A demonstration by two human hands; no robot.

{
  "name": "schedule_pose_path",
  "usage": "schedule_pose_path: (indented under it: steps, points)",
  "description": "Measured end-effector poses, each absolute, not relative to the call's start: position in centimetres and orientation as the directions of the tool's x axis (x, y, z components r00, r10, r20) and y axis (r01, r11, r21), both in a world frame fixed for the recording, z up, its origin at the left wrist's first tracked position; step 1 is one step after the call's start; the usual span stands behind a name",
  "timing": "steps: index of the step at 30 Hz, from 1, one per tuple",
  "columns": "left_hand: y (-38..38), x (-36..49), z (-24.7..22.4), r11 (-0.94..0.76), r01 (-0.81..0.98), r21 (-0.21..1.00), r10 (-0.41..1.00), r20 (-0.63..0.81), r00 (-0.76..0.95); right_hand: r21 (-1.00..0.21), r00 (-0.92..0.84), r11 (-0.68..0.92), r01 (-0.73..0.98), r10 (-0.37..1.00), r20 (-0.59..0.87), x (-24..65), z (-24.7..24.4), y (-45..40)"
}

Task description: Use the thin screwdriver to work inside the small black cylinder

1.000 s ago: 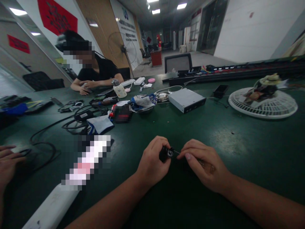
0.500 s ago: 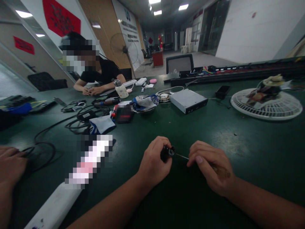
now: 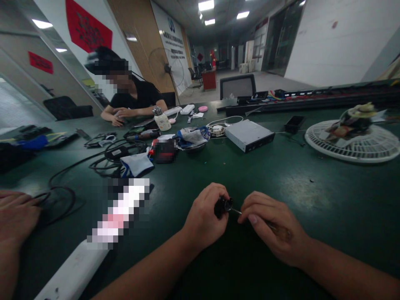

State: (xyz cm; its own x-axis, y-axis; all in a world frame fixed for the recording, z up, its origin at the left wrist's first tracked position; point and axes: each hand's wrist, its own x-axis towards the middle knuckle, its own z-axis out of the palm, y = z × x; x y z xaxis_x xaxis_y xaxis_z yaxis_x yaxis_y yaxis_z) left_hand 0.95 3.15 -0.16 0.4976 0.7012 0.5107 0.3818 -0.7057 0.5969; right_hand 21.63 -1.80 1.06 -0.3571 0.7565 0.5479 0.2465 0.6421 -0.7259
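My left hand (image 3: 204, 218) pinches a small round black part (image 3: 223, 206) with a shiny metal centre. My right hand (image 3: 271, 227) is shut around a thin screwdriver, its handle mostly hidden by my fingers. The screwdriver's metal shaft (image 3: 236, 210) runs left, its tip at the black part. Both hands rest low over the dark green table (image 3: 312, 233). Another person's hand (image 3: 15, 212) lies at the far left, near a black cable (image 3: 59, 196).
A white power strip (image 3: 71, 271) lies left of my arm. Farther off are a disc drive (image 3: 249, 135), a white fan guard (image 3: 351, 143), a bowl with cloth (image 3: 192, 139) and tangled cables. A seated person (image 3: 134, 100) works across the table.
My right hand has moved left, closer to the black part, leaving less of the shaft showing than half a second ago. The whole view has drifted slightly.
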Motion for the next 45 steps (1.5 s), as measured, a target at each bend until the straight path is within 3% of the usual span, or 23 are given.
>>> schedule_pose_path:
  steps: [13, 27, 35, 45]
  points:
    - [2.94, 1.07, -0.10, -0.685, 0.419, 0.596, 0.726, 0.508, 0.464, -0.720, -0.308, 0.613, 0.324, 0.788, 0.533, 21.74, 0.76, -1.67]
    - [3.14, 1.00, -0.08, -0.681, 0.425, 0.596, 0.726, 0.477, 0.495, -0.738, -0.324, 0.634, 0.229, 0.765, 0.557, 21.70, 0.93, -1.73]
    - [3.03, 1.10, -0.24, -0.701, 0.398, 0.592, 0.710, 0.528, 0.465, -0.711, -0.305, 0.622, 0.329, 0.782, 0.544, 21.35, 0.95, -1.65]
    - [3.11, 1.10, -0.21, -0.704, 0.407, 0.582, 0.702, 0.487, 0.519, -0.761, -0.273, 0.606, 0.231, 0.791, 0.547, 21.77, 0.85, -1.54]
